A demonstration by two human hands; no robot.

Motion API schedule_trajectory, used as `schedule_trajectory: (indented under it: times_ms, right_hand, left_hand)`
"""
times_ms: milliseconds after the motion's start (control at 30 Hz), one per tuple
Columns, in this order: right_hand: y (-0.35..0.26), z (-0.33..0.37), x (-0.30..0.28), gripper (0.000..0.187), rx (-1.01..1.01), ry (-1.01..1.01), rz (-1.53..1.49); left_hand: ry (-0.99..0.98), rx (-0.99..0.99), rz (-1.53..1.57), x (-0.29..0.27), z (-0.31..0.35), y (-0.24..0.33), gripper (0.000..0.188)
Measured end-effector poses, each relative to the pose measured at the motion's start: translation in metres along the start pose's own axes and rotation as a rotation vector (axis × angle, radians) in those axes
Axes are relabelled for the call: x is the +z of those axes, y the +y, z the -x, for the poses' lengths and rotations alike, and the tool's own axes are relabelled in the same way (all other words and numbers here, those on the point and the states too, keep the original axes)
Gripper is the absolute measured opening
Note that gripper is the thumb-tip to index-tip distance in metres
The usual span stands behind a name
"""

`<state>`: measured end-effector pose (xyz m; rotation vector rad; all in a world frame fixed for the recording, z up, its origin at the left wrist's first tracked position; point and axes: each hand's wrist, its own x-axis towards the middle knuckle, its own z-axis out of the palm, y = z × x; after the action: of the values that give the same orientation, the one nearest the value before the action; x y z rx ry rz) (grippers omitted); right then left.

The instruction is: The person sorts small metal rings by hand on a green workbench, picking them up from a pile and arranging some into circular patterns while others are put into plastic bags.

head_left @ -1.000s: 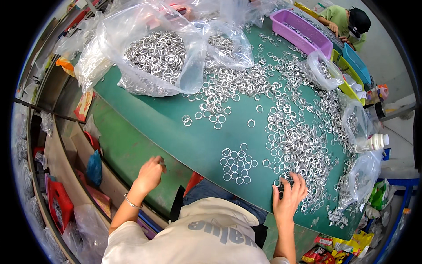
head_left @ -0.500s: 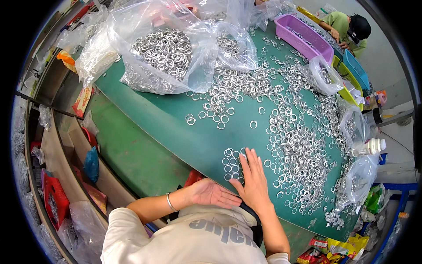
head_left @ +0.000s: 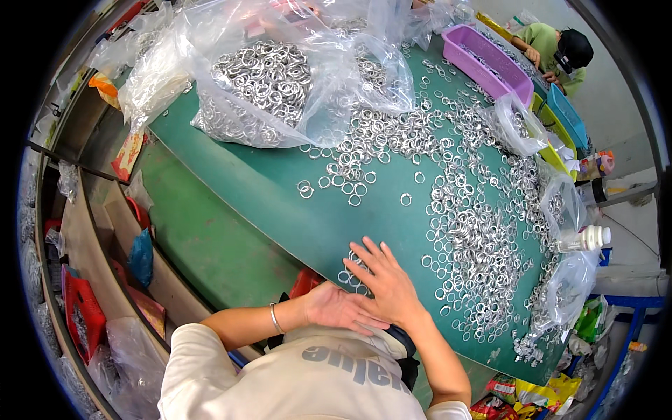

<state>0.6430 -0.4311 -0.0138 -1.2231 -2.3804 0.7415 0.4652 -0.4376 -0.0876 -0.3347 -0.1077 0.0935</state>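
Observation:
A small cluster of silver metal rings (head_left: 352,274) lies flat at the near edge of the green table, partly covered by my right hand (head_left: 387,283). That hand is spread over the rings, its fingers apart, palm down. Just below the edge my left hand (head_left: 339,306) is turned palm up with its fingers stretched out, and I see nothing resting in it. The fingers of the left hand reach under the right one, so their tips are partly overlapped. A large pile of similar rings (head_left: 483,241) spreads to the right of my hands.
A clear plastic bag (head_left: 262,94) full of rings stands at the far left of the table (head_left: 280,189). Along the far right are a purple bin (head_left: 483,63), a blue tray (head_left: 565,115) and a white bottle (head_left: 588,239). Another person (head_left: 549,52) works beyond the bins.
My right hand has slid left and nearer, and the cluster of rings has shifted with it toward the table edge. Its fingers are now spread wider. My left hand has stayed almost in place.

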Motion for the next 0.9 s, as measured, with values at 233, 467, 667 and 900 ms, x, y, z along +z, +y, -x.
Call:
schedule_trajectory:
  times_ms: [233, 467, 667, 900]
  right_hand:
    - [-0.029, 0.026, 0.012, 0.058, -0.035, -0.079, -0.017]
    - [-0.037, 0.034, 0.028, 0.042, -0.121, 0.002, -0.045]
    - [-0.035, 0.040, 0.036, 0.031, -0.234, 0.162, -0.157]
    - [-0.036, 0.035, 0.033, 0.019, -0.279, 0.350, -0.142]
  left_hand:
    - [-0.013, 0.112, 0.194, -0.021, 0.007, -0.005, 0.058]
    - [0.005, 0.074, 0.110, -0.043, 0.007, -0.001, 0.037]
    - [0.714, 0.132, -0.086, -0.001, 0.000, -0.002, 0.034]
    - [0.679, 0.089, -0.156, -0.020, 0.001, 0.001, 0.024]
